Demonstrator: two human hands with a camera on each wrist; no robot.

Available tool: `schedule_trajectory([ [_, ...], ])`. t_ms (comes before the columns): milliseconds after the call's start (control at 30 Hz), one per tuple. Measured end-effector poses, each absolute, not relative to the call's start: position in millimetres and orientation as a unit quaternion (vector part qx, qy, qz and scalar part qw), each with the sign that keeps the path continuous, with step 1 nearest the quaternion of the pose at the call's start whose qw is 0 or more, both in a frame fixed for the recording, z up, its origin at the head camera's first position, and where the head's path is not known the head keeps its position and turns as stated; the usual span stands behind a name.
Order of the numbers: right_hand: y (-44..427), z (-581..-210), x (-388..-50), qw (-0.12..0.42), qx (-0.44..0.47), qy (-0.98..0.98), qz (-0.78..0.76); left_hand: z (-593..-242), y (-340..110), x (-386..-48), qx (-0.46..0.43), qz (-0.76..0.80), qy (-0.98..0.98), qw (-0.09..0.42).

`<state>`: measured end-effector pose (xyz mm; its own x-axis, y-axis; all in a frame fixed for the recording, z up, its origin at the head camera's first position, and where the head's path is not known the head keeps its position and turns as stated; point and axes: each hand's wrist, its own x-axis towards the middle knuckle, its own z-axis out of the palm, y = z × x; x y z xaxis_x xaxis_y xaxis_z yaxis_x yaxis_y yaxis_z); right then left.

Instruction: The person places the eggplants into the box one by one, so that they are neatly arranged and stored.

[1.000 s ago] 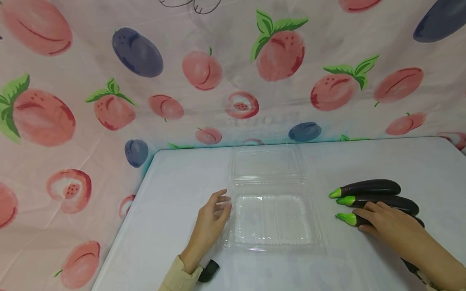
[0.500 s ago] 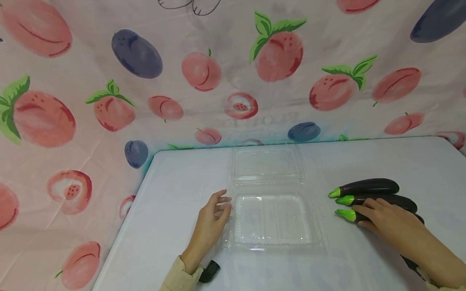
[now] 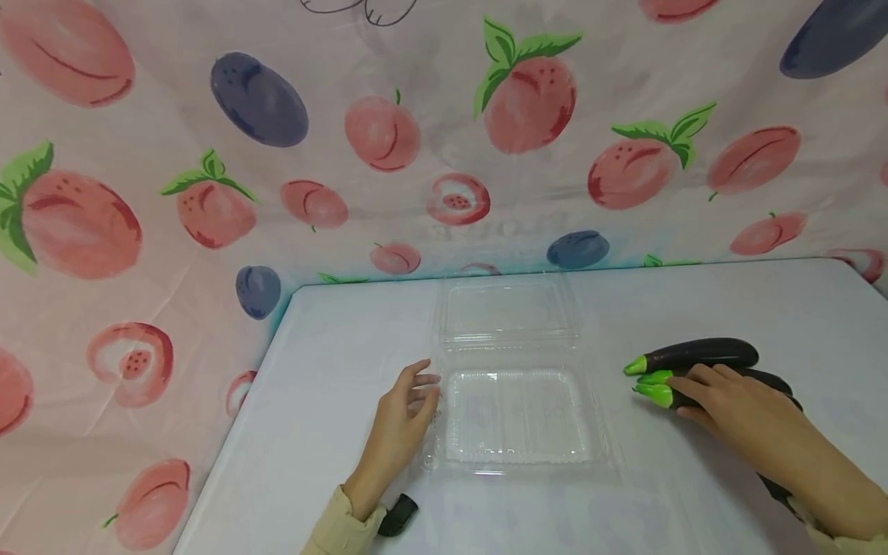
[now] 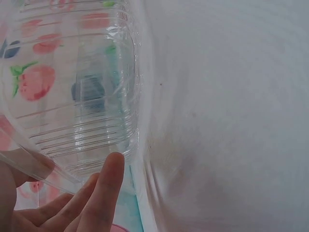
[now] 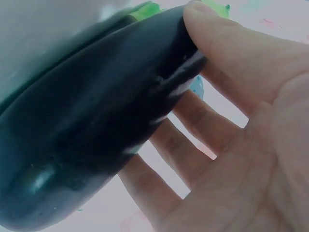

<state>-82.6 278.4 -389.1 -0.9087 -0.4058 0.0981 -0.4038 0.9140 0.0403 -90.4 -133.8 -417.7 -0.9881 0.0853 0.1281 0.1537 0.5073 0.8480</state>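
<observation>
A clear plastic clamshell container (image 3: 516, 416) lies on the white table, its lid (image 3: 509, 310) folded back towards the wall. At its left rim is my left hand (image 3: 398, 432), fingers fairly straight and touching the plastic side, as the left wrist view (image 4: 99, 193) also shows. My right hand (image 3: 742, 416) grips the nearest eggplant (image 3: 655, 395), thumb on one side and fingers on the other. Its dark body fills much of the right wrist view (image 5: 87, 106). Beyond it lie another eggplant (image 3: 770, 379), partly covered by the hand, and a farther one (image 3: 708, 354).
A fruit-print curtain (image 3: 388, 200) hangs behind and to the left of the white table (image 3: 326, 339). A small black object (image 3: 398, 515) sits at the left sleeve cuff. Another dark object (image 3: 775, 487) shows beneath the right forearm.
My right hand has shifted slightly away from me and leftward with the nearest eggplant, whose green end now overlaps the one behind. The left hand and container have stayed put.
</observation>
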Motion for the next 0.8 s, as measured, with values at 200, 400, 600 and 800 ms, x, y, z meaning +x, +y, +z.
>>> schedule_trajectory([
  [200,276,-385,-86,0.083,0.219,-0.972,0.002,-418,-134,-90,-0.069,-0.496,-0.865,0.033],
  [400,271,-378,-90,0.097,0.229,-0.968,0.018,-418,-134,-90,-0.072,-0.494,-0.866,0.036],
  [600,260,-369,-95,0.089,0.246,-0.965,0.022,-419,-134,-90,-0.076,-0.493,-0.866,0.037],
  [800,252,-361,-98,0.093,0.262,-0.96,0.017,-419,-134,-90,-0.074,-0.489,-0.869,0.038],
])
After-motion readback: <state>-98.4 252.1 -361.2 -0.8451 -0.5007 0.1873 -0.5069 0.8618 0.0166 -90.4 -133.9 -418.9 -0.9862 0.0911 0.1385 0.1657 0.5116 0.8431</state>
